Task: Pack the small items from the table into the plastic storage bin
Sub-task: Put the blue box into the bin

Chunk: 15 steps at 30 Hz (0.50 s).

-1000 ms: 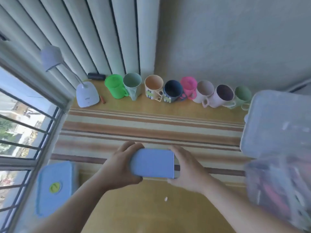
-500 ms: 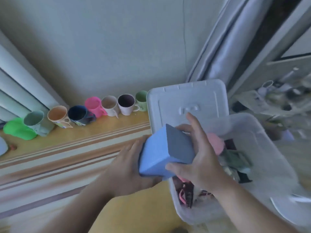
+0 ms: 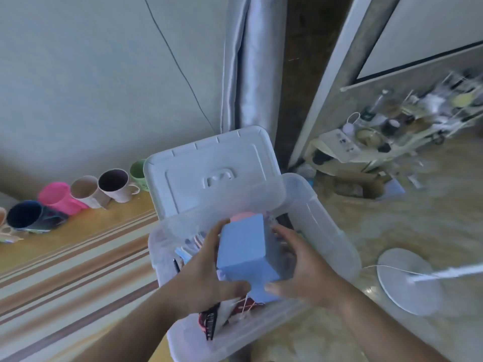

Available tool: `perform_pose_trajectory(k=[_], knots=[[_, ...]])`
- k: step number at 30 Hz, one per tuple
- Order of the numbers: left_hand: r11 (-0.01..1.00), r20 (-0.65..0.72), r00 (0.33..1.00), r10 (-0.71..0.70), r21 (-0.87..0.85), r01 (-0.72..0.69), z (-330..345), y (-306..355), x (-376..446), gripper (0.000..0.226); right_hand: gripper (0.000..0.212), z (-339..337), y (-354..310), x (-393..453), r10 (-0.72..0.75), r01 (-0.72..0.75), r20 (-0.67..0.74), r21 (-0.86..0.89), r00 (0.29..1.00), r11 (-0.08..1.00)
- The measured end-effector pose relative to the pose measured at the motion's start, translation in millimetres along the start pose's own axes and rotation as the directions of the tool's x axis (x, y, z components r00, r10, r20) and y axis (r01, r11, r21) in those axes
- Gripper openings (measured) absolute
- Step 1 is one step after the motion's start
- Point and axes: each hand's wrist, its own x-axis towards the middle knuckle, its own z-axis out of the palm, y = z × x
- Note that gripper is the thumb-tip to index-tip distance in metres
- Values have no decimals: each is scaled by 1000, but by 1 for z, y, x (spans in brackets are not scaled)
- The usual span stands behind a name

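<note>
While both hands clasp it, the blue box (image 3: pixel 245 250) sits above the clear storage bin (image 3: pixel 337 241): left hand (image 3: pixel 206 273) at 9 o'clock, right hand (image 3: pixel 303 267) at 3 o'clock, fingers wrapped around its sides.

The blue box (image 3: pixel 245 253) and both hands cover most of what lies in the bin (image 3: pixel 326 218); only blurred scraps show around them, too smeared to name. A green cup (image 3: pixel 137 173) at centre left is half hidden behind the lid (image 3: pixel 214 176). At the left edge, a cup (image 3: pixel 3 226) is cut off. The clutter on the shelf (image 3: pixel 392 126) at upper right is motion-blurred, its pieces unreadable. Both forearms run out at the bottom edge.
</note>
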Motion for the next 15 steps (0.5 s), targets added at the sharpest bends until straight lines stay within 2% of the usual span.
perform_pose_trajectory(k=[2, 3, 5, 6, 10, 15], knots=[[993, -71, 997, 19, 116, -11, 6, -2, 8, 109, 101, -15, 12, -4, -30, 27, -7, -264, 1000, 964], [965, -63, 997, 47, 259, -29, 8, -4, 13, 107, 99, -21, 17, -3, -32, 32, 5, -361, 999, 932], [833, 12, 999, 45, 552, -44, 17, -14, 24, 103, 96, -30, 26, 1, -11, 30, 40, -520, 999, 854], [776, 34, 999, 8, 630, -28, 24, -21, 30, 102, 96, -33, 31, 5, 7, 29, 58, -593, 998, 805], [685, 107, 987, -119, 728, 3, 61, -48, 46, 108, 96, -41, 52, 23, 90, -3, 72, -763, 993, 647], [567, 148, 976, -160, 823, -32, 91, -65, 40, 94, 103, -49, 62, 39, 192, -90, 25, -819, 981, 567]])
